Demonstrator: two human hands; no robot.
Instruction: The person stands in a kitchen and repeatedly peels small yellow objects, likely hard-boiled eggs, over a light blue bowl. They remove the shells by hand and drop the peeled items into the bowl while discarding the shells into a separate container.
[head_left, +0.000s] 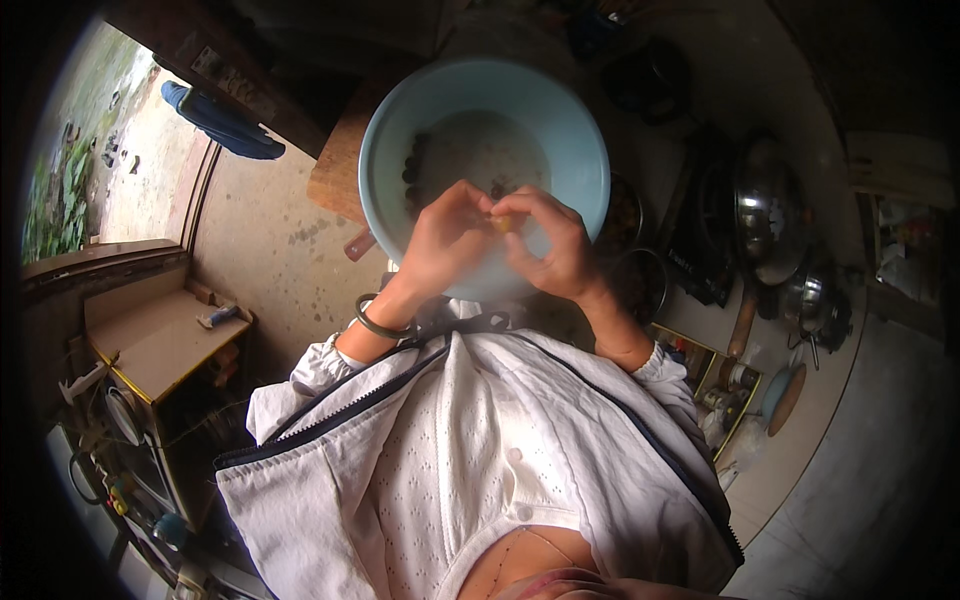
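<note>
Both of my hands meet over a light blue plastic basin (581, 124) with cloudy water in its bottom. A small yellowish, roundish piece (502, 223) sits at the fingertips of my right hand (551, 236), pinched between thumb and fingers. The fingertips of my left hand (454, 236) touch the same piece from the other side; its thumb is blurred. Several dark round pieces (412, 169) lie along the basin's left inner side. Small dark bits (498, 187) show just beyond my fingers. What the piece is cannot be made out.
A wooden board (341, 169) juts out left of the basin, with a brown handle (360, 244) near it. Metal pots (651, 274) stand close on the right, before a lidded pan (772, 202). A hammer (218, 316) lies on a cabinet (161, 337) at left, below an open doorway (135, 172).
</note>
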